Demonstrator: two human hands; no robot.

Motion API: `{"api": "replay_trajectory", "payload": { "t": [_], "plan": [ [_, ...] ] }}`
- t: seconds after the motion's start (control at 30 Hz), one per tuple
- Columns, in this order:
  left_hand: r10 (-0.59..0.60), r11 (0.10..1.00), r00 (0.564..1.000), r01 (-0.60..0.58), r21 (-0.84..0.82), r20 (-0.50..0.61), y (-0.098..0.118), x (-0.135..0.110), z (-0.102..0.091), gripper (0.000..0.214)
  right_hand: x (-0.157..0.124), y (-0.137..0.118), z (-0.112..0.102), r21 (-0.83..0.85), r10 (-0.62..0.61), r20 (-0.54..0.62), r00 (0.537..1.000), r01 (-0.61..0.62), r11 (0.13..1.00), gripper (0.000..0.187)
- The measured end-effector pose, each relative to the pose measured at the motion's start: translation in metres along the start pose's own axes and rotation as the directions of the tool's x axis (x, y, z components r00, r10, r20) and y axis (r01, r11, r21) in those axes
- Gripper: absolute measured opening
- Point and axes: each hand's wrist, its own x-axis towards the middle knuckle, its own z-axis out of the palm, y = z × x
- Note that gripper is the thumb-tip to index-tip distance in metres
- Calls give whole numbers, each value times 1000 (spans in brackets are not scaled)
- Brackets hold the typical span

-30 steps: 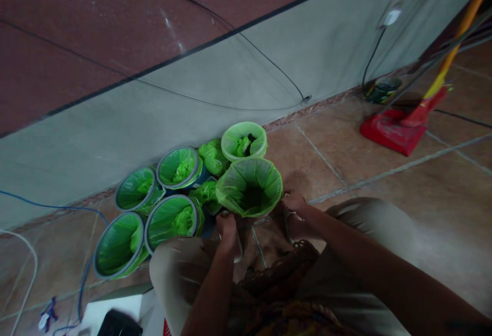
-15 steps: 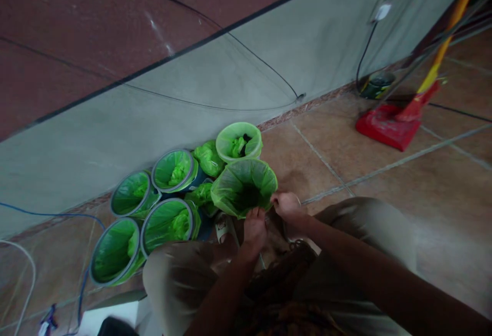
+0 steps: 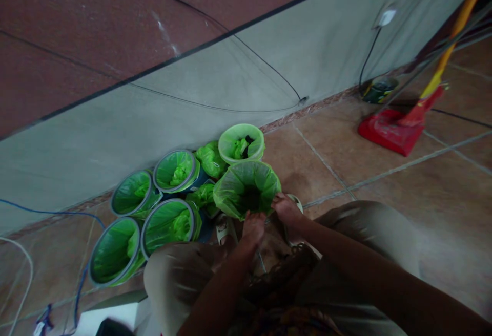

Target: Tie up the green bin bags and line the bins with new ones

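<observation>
A trash bin lined with a thin green bin liner stands on the floor between my feet, its mouth towards me. My left hand is at the near edge of the liner, fingers curled over the rim. At the right edge, my right hand has its fingers bent onto the liner. Both grips are partly hidden by the hands. Just behind stands another lined bin, pale green, holding crumpled green plastic and something dark.
Several grey-rimmed bins with green liners, among them a front one, stand to the left. A knotted green bag lies among them by the wall. A red dustpan and a dark can are at the right. A blue cable crosses the left floor.
The view has shifted slightly. Both hands stay at the liner's rim, and the fingers of my right hand have shifted a little along its right edge.
</observation>
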Motion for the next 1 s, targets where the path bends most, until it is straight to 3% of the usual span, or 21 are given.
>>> {"api": "replay_trajectory", "payload": {
  "t": [0.27,0.47,0.57,0.7,0.83,1.0],
  "plan": [
    [300,949,953,-295,112,-39,-52,-19,-25,29,-11,-23,-2,-62,-50,120,991,58,996,25],
    [360,912,932,-359,199,34,-85,-24,-37,26,-19,-32,-14,-9,-205,25,978,206,979,42],
    [349,914,937,-347,210,29,-93,-29,-44,31,-19,-27,-24,28,-145,-33,989,146,989,45],
    [240,945,970,-228,236,-25,-81,-42,-52,49,-14,-12,-35,62,4,-41,999,-2,998,41],
    [73,987,984,-47,154,-164,-44,-55,-44,62,-11,1,-33,46,-14,-15,1000,14,999,40],
    [-11,1000,981,9,-12,-191,0,-51,-17,36,-15,1,-22,16,-60,-19,998,61,998,38]
  ]
}}
